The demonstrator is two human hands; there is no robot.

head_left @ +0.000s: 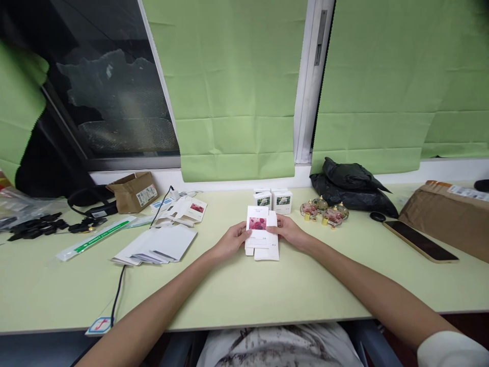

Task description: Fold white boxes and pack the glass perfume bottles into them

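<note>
Between my two hands is a flattened white carton (260, 238) with a picture of pink flowers on its front. My left hand (232, 240) pinches its left edge, thumb on the front. On the other side my right hand (292, 232) grips the right edge, its thumb also on the front. Flaps stick out at the carton's lower end. Just behind it stand small white boxes (282, 202) with white-flower pictures. To the right of these sit several round glass bottles (333, 216) with gold parts and pink and green contents.
At left lie a stack of folded white cartons (168, 244), loose flower-print cartons (193, 210), a green-striped packet (99, 238), a brown box (133, 192) and black cables (38, 227). Black plastic bags (353, 188), a phone (418, 241) and a large brown package (446, 216) occupy the right.
</note>
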